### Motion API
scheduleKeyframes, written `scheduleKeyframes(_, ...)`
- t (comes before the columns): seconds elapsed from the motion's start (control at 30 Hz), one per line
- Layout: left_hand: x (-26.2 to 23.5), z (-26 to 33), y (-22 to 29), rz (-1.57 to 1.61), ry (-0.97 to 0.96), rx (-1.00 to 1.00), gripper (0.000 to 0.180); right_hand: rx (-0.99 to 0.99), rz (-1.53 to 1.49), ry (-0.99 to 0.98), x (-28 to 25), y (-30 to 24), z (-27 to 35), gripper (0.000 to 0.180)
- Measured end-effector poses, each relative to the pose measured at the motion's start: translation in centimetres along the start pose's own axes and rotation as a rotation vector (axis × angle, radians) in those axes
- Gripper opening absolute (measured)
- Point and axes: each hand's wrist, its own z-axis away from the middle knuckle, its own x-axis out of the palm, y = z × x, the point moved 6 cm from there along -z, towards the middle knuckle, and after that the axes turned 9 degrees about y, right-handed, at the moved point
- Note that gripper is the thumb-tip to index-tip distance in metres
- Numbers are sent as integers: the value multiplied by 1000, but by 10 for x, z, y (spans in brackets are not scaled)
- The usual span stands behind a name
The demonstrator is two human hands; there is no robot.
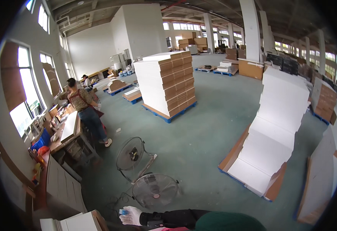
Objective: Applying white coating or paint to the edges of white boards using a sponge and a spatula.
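My right hand (131, 216), in a white glove, reaches leftward across the lower edge from a black sleeve. Its fingers are closed on a small light-blue piece (123, 211), whose exact kind I cannot make out. Just left of the hand is a stack of white boards (78, 223) with a brown edge, partly cut off by the lower rim. My left hand is not in view.
Two floor fans (155, 189) stand just ahead. Board stacks on blue pallets (168, 119) rise at centre and right, the white one (270, 134) stepped. A person (84, 104) works at a cluttered bench (70, 129) on the left. A long cabinet-like surface (62, 184) runs nearer.
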Motion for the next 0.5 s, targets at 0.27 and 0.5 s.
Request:
scheduleKeyframes(0.27, -7, 33, -23, 36, -34, -55, 75, -18, 13, 16, -9, 47, 24, 34)
scheduleKeyframes(0.5, -8, 61, -30, 56, -51, -67, 74, -99, 247, 246, -15, 80, 49, 30)
